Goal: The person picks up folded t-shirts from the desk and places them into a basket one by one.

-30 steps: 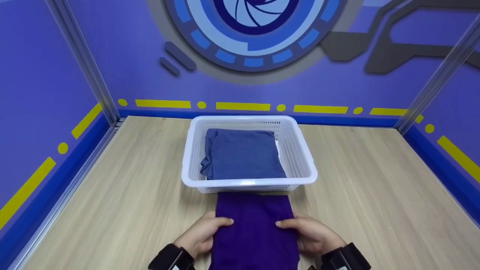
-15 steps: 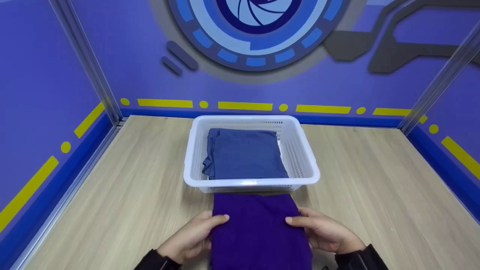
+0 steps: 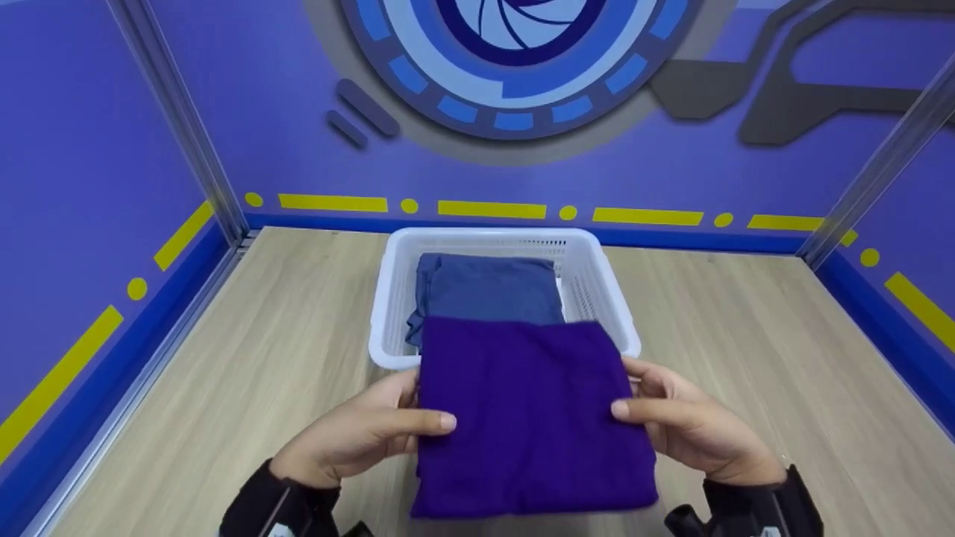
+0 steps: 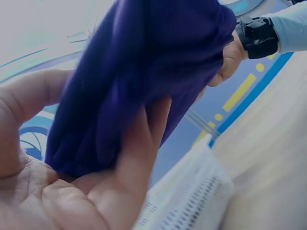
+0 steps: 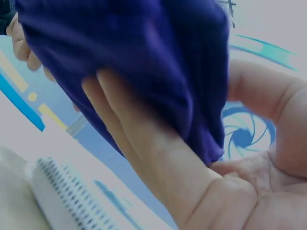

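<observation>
Purple folded cloth [image 3: 530, 418]: being held flat in the air over the desk [image 3: 746, 358], its far edge overlapping the near rim of the white basket [image 3: 608, 298]. Left hand [image 3: 351, 440] and right hand [image 3: 694, 429] are each pinching a side edge, thumbs on top, fingers underneath, as both wrist views are showing. Blue folded cloth [image 3: 489, 287] is lying inside the basket. Handling advice: both grips are best keeping level and evenly tensioned, so the folds are not slipping open; the cloth wants lowering squarely onto the blue stack.
</observation>
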{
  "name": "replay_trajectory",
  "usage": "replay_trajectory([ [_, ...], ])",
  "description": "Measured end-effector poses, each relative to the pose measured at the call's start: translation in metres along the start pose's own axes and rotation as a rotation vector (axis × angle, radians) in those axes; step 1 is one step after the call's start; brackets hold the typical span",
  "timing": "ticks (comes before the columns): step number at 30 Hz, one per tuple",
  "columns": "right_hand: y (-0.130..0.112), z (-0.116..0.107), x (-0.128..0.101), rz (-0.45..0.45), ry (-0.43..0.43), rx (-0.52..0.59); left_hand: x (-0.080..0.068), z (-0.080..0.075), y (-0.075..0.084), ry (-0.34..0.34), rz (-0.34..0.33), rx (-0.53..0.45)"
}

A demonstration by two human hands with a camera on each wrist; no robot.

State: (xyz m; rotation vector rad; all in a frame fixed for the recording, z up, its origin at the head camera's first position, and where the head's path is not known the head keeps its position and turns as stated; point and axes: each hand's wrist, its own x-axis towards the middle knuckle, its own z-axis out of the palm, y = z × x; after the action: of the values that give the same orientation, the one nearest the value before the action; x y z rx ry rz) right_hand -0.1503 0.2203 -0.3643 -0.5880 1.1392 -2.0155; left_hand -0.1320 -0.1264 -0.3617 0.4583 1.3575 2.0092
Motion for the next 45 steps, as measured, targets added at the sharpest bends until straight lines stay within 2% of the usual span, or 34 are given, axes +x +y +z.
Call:
replay_trajectory([
  [3,-0.010,0.001,0.007,-0.063,0.041,0.003,0.006,0.000,0.009,0.047,0.045,-0.005],
  [7,-0.022,-0.002,0.018,-0.094,0.145,-0.030,0.018,-0.006,0.018,0.112,0.088,-0.038],
  [12,-0.032,-0.013,0.038,-0.141,0.252,-0.090,0.038,-0.020,0.027,0.262,0.118,-0.045],
  [16,-0.040,-0.021,0.060,-0.184,0.354,-0.108,0.059,-0.030,0.032,0.395,0.168,-0.067],
  [21,-0.046,-0.033,0.091,-0.188,0.505,-0.133,0.086,-0.047,0.035,0.536,0.217,-0.061],
  [26,-0.042,-0.052,0.115,-0.140,0.587,-0.180,0.106,-0.062,0.030,0.635,0.202,-0.001],
  [30,-0.033,-0.067,0.128,-0.060,0.634,-0.213,0.117,-0.073,0.020,0.684,0.178,0.119],
  [35,-0.017,-0.083,0.136,0.026,0.689,-0.267,0.127,-0.078,0.005,0.698,0.113,0.380],
  [41,-0.003,-0.092,0.137,0.127,0.688,-0.330,0.128,-0.080,-0.004,0.709,0.011,0.659],
  [45,0.002,-0.094,0.137,0.148,0.683,-0.369,0.128,-0.081,-0.006,0.694,-0.047,0.816],
])
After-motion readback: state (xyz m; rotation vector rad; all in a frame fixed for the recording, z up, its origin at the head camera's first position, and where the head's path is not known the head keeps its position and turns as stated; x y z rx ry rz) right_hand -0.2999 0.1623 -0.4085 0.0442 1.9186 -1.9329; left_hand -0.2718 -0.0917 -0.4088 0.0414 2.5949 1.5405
